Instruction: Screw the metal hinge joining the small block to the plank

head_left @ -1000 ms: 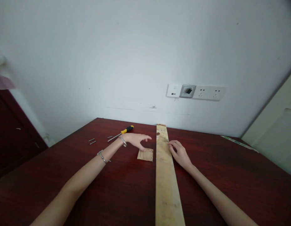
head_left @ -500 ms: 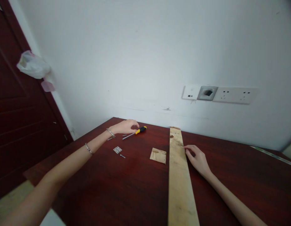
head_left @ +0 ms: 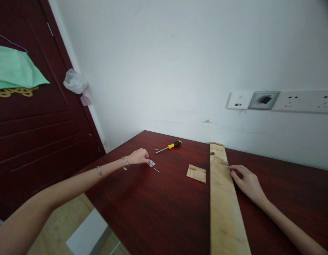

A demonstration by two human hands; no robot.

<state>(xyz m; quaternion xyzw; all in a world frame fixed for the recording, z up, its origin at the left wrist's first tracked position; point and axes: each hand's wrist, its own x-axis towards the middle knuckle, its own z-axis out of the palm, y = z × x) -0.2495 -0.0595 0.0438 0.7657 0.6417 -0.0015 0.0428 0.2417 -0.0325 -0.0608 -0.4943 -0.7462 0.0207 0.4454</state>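
Note:
My left hand point(head_left: 138, 156), with bracelets on its wrist and forearm, is closed at the fingertips on the near edge of a small metal hinge point(head_left: 152, 163). Part of the hinge is hidden under the fingers. A screw point(head_left: 156, 170) lies just beside it on the table. My right hand point(head_left: 247, 181) rests with loosely curved fingers, their tips touching the right edge of a long wooden board point(head_left: 224, 198); a gap shows between thumb and forefinger. Between the hands lies a small square piece of wood point(head_left: 196, 173). Farther back is a yellow and black screwdriver point(head_left: 174, 144).
The dark red table point(head_left: 169, 209) meets a white wall point(head_left: 179, 71) with socket plates point(head_left: 239, 100). Another small screw point(head_left: 157, 149) lies near the screwdriver tip. Left are a door point(head_left: 55, 131), a hanging plastic bag point(head_left: 75, 82) and a white box point(head_left: 88, 232) below the table.
My left hand has moved from beside the screwdriver toward me, onto the hinge. My right hand stays at the board's edge. The view has turned left.

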